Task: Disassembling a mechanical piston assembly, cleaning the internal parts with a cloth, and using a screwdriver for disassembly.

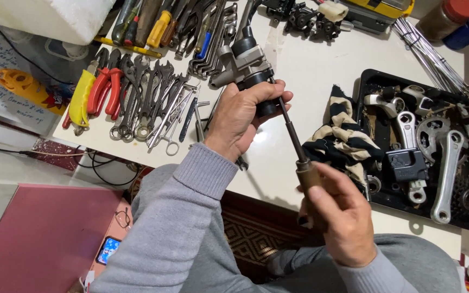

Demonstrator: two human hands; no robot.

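the metal part (pixel 245 62) sat gripped in the closed left hand (pixel 240 119), above the right hand (pixel 335 214) fisted on the screwdriver (pixel 299 157), whose tip could probably slip out if that shaft tilted.

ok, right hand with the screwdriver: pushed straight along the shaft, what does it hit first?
The right hand points the screwdriver up-left into the metal lever assembly gripped by the left hand. The tip appears already seated there, so that part comes first; exact depth is unclear.
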